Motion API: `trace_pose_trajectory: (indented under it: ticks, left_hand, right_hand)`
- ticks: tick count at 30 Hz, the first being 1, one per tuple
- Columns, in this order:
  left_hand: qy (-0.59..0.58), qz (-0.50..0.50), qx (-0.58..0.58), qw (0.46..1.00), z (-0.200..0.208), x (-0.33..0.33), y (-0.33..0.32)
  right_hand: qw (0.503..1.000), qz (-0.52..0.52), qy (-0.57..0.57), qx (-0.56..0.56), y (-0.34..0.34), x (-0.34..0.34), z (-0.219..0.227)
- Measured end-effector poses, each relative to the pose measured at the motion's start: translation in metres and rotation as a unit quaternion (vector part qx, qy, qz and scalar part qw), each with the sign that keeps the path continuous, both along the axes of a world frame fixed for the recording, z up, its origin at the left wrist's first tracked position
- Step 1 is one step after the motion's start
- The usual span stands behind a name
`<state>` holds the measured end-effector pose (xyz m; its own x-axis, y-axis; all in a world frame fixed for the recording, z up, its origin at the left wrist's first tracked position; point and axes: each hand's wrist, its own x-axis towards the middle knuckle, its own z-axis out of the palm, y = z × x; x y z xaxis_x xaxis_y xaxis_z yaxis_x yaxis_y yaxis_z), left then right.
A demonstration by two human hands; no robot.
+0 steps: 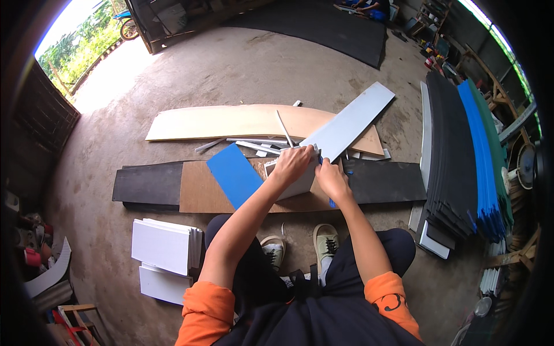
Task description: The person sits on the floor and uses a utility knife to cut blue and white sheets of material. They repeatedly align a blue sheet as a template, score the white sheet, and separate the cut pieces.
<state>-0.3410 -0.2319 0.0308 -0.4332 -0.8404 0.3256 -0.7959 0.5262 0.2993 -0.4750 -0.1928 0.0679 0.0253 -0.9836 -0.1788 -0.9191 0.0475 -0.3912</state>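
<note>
My left hand (pixel 294 163) is closed over the top edge of a white foam piece (pixel 301 185) standing tilted on a brown board (pixel 199 190). Close beside it, my right hand (pixel 333 179) is wrapped round a blue cutter knife (pixel 332 203). The knife's upper end meets the foam near my left fingertips, and the fist hides most of its handle. A blue sheet (pixel 235 176) lies aslant on the board, left of my hands. Beyond them, a long pale grey-white strip (pixel 352 118) slants away to the right.
A long pale wood-coloured board (pixel 225 122) lies beyond, with thin white offcuts (pixel 254 147) before it. White sheets (pixel 161 245) are stacked by my left knee. Black sheets (pixel 453 155) and blue sheets (pixel 480 155) stand at the right. Another person (pixel 375 10) sits far off.
</note>
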Motion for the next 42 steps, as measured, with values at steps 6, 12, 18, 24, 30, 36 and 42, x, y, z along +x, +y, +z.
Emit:
trace_pose_trajectory:
  ticks: [6,12,18,24,30,36,42]
  left_hand:
    - [-0.028,0.001,-0.023,0.999,-0.005,0.007,0.002]
    - [0.007,-0.036,-0.049,0.998,-0.002,-0.007,0.008]
    - [-0.028,-0.009,-0.006,1.0,0.0,0.003,0.011]
    - [-0.003,-0.049,-0.046,0.998,-0.008,0.004,0.004]
    - [0.133,0.043,0.035,0.99,0.012,-0.007,0.011]
    - [0.188,0.074,0.077,0.976,0.024,-0.019,0.008]
    - [0.146,0.088,0.056,0.984,0.018,-0.014,0.006]
  right_hand:
    - [1.0,-0.011,-0.017,0.009,0.027,0.007,0.001]
    - [1.0,-0.002,0.006,-0.005,0.003,-0.009,-0.014]
    - [1.0,-0.024,-0.018,0.007,0.037,0.001,-0.012]
    - [0.999,-0.014,0.016,-0.04,0.013,0.003,-0.026]
    - [0.999,-0.008,0.028,-0.037,0.021,0.002,-0.027]
    - [0.997,-0.013,0.036,-0.064,0.023,-0.002,-0.025]
    - [0.998,-0.007,0.035,-0.045,0.043,0.003,-0.013]
